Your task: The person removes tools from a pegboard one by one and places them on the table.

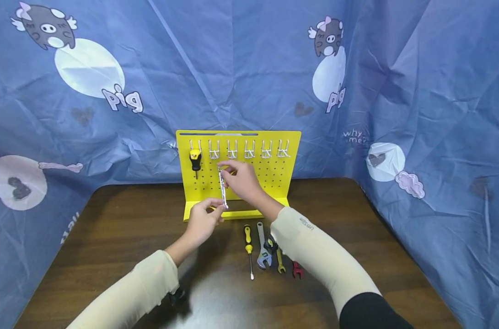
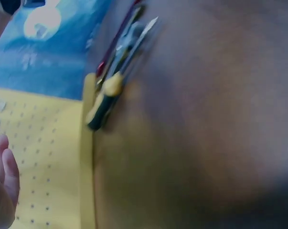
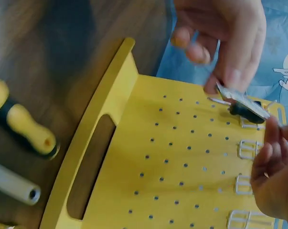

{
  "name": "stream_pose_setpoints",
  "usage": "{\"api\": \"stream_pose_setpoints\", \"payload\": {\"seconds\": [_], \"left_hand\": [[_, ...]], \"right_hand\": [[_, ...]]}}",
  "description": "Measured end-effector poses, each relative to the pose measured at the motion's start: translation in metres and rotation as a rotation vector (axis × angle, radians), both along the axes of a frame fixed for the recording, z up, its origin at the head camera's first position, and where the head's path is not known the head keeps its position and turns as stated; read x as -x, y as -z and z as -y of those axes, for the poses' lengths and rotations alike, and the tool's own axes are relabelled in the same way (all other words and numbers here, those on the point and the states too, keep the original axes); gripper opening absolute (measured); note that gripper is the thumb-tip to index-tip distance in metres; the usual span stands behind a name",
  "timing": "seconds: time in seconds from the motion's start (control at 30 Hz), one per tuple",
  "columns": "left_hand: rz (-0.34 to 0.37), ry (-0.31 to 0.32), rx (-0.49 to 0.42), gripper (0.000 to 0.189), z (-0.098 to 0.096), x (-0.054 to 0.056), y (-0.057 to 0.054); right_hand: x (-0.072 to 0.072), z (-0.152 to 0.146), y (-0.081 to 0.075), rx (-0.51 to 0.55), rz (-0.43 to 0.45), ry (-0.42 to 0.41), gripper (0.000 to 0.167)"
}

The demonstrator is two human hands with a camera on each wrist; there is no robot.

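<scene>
In front of the yellow pegboard [image 1: 257, 183], both hands hold a slim, shiny silver wrench [image 1: 222, 185] upright between them. My right hand [image 1: 242, 179] pinches its upper end, while the fingertips of my left hand [image 1: 204, 217] pinch the lower end. The right wrist view has the wrench [image 3: 246, 102] stretched from the left hand [image 3: 237, 45] to the right hand [image 3: 277, 176]. Along the board's top runs a row of white wire hooks [image 1: 232, 151]. On the leftmost hook hangs a short yellow-and-black screwdriver [image 1: 195, 157].
On the brown table [image 1: 121, 228], before the board, lie a long yellow-and-black screwdriver [image 1: 248, 246], an adjustable wrench [image 1: 263, 256], a yellow wrench [image 1: 280, 262] and a red wrench [image 1: 297, 269]. The right forearm partly covers these last ones. Behind the table hangs a blue curtain [image 1: 253, 68].
</scene>
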State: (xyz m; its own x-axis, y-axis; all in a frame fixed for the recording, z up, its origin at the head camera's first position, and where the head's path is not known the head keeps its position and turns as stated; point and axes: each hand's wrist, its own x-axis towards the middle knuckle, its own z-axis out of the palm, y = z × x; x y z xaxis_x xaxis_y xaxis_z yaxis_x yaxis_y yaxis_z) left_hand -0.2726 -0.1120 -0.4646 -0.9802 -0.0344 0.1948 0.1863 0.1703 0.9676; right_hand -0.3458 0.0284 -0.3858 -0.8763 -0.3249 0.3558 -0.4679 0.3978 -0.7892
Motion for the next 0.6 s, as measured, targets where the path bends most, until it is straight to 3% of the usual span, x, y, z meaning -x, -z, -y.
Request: {"api": "stream_pose_setpoints", "payload": {"seconds": [0.13,0.37,0.6], "left_hand": [[0.044,0.059,0.067,0.013,-0.004,-0.017,0.015],[0.112,0.092,0.107,0.014,-0.011,-0.041,0.044],[0.124,0.141,0.167,0.022,-0.016,-0.047,0.058]], "right_hand": [[-0.006,-0.015,0.012,-0.063,0.164,-0.078,0.020],[-0.009,-0.030,0.062,-0.045,0.439,-0.088,0.017],[-0.013,-0.034,0.085,-0.117,0.497,-0.083,0.023]]}}
